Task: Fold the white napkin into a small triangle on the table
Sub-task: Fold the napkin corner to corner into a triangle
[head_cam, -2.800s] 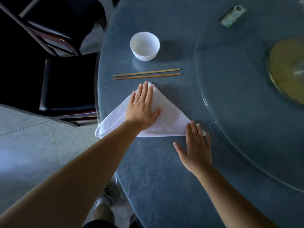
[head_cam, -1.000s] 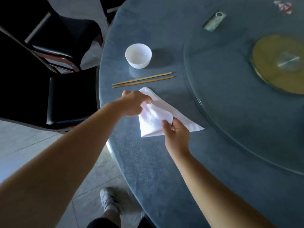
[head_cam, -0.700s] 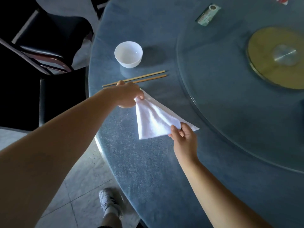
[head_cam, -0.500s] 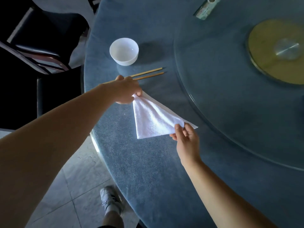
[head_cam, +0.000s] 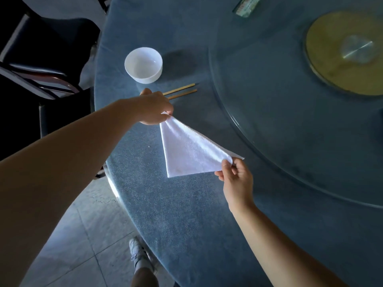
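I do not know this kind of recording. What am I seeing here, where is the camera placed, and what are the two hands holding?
There is no machine here. A person wears one wide-angle camera on the head, looking forward and down, so you see that person's own arms, and a shoe on the floor below. The surface is a round table with a blue cloth. The left hand pinches the far tip of a white napkin, already folded into a triangle. The right hand pinches its near right corner, so the napkin is stretched between them. Behind it stand a white bowl, which looks empty, and a pair of chopsticks, partly hidden by the left hand. On the right lies a large glass turntable. Dark chairs stand at the left.
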